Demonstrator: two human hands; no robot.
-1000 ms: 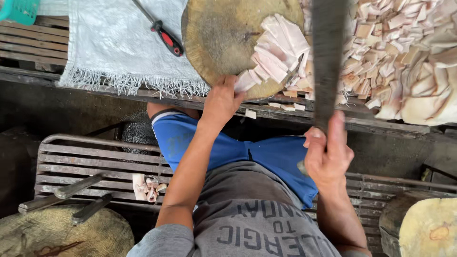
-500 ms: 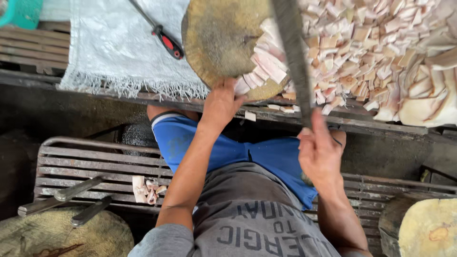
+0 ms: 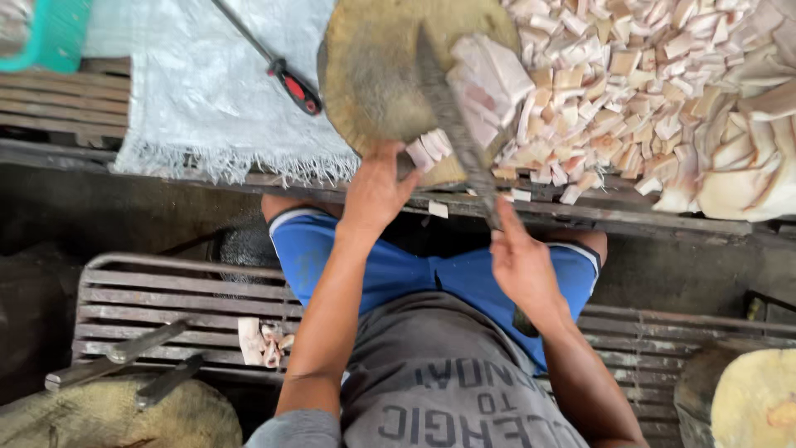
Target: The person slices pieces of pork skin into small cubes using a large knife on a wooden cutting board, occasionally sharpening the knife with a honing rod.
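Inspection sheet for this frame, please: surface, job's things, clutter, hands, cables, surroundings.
Surface: slatted wooden bench, partly covered by a white woven sheet.
Job's things: round wooden chopping block; long blade lying across it; pale strips on the block; heap of pale cut pieces to one side.
Clutter: red-handled tool on the sheet; green container at the corner; two blades on the metal seat.
Hands: left hand at the block's near edge; right hand gripping the blade's handle.
Cables: nothing seen.
Surroundings: slatted metal seat; a second block at the lower corner.
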